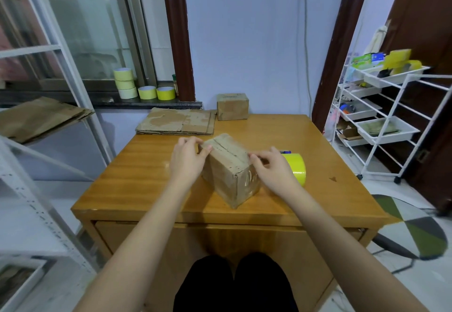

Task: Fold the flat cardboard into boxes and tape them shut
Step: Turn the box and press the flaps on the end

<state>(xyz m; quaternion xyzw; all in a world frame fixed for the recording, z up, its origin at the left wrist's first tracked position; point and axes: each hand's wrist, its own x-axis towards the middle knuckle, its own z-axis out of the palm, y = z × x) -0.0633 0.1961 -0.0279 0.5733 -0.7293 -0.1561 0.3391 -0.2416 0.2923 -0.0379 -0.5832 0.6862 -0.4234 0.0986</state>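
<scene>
Head view, frame centre: left hand and right hand fingers pinch the folded box on the desk, whose untaped flaps could spring open if released.

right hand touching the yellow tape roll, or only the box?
Cannot tell. In the head view the right hand rests its fingers on the box and overlaps the yellow tape roll behind it; no gap or contact shows.

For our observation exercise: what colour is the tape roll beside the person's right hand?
Bright yellow; the tape roll shows in the head view, the only one.
</scene>
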